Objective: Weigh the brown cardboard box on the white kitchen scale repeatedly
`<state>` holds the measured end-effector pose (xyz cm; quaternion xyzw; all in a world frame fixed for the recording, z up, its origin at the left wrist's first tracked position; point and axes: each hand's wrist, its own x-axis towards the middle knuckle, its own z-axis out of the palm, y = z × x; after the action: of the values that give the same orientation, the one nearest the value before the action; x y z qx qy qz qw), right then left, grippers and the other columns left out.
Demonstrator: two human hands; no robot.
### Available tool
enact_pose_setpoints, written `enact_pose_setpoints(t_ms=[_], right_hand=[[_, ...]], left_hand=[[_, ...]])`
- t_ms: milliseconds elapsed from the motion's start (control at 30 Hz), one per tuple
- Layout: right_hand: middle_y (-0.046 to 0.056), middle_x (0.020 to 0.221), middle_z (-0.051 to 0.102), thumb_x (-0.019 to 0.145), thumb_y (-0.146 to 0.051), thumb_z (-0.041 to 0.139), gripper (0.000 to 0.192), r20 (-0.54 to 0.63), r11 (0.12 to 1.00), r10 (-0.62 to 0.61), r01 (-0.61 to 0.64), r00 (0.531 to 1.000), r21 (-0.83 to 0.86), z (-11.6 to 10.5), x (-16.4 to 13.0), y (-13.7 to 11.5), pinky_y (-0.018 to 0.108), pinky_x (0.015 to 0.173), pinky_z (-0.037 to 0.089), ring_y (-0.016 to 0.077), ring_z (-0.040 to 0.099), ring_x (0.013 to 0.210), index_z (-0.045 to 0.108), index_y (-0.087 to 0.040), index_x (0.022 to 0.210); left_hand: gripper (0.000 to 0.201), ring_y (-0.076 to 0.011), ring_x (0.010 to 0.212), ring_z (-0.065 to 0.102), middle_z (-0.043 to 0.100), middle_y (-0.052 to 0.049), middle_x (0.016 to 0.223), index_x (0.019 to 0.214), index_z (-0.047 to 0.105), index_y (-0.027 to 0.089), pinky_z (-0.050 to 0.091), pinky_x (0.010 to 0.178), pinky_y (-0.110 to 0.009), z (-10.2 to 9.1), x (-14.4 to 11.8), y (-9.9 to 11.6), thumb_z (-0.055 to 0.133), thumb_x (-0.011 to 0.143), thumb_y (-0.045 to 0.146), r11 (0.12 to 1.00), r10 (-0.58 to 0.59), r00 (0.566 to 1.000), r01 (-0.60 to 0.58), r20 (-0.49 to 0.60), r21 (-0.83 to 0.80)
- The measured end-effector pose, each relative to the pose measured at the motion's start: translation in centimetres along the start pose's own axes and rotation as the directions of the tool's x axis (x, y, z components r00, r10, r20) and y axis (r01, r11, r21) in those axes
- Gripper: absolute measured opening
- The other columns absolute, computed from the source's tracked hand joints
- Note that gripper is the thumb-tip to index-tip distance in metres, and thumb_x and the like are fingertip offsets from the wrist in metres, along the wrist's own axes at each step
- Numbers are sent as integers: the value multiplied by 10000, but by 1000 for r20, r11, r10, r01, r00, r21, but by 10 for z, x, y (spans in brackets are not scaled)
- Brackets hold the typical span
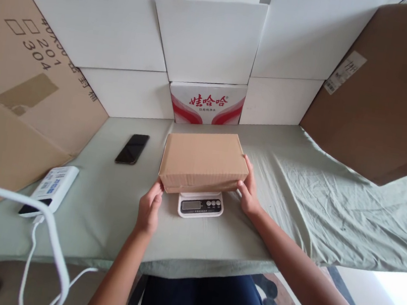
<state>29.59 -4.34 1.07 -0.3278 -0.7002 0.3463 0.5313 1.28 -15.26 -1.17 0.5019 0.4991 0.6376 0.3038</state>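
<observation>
A closed brown cardboard box [202, 160] is over a white kitchen scale [199, 215], covering its platform; whether the box rests on it or hangs just above I cannot tell. The scale's display and round buttons show in front of the box. My left hand [150, 206] grips the box at its near left corner, fingers partly hidden beneath. On the other side, my right hand [249, 190] holds the right end, thumb on the near face and fingers around the side.
A black phone [132, 149] lies left of the box. Farther left are a white power bank [50, 191] and a white cable [32, 244]. White boxes [208, 41] and a red-and-white printed carton [207, 103] line the back. Large cardboard cartons flank the green cloth [333, 202].
</observation>
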Motion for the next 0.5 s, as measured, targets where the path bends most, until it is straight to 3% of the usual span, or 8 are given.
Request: enact_pose_setpoints(t_ms=[333,500], right_hand=[[93,1613,351,930,-721,454,813,11,999,48,-47,999,-4,1,1,-3,543,1176,389,350,335,1494,253,-331,1614],[96,1549,407,957,-686,414,747,-87,1000,21,-20,996,21,-3,3,6,540,1118,444,321,464,1391,242,-365,1609]], left_hand=[[748,-362,1433,490,594,-189,1473,1467,573,139,393,1183,-472,-1,0,-1,526,920,647,1000,-24,1000,24,-1,18],[720,-333,1470,447,472,-170,1587,1520,510,183,369,1200,-458,-3,2,3,520,939,607,996,5,994,-14,-109,-83]])
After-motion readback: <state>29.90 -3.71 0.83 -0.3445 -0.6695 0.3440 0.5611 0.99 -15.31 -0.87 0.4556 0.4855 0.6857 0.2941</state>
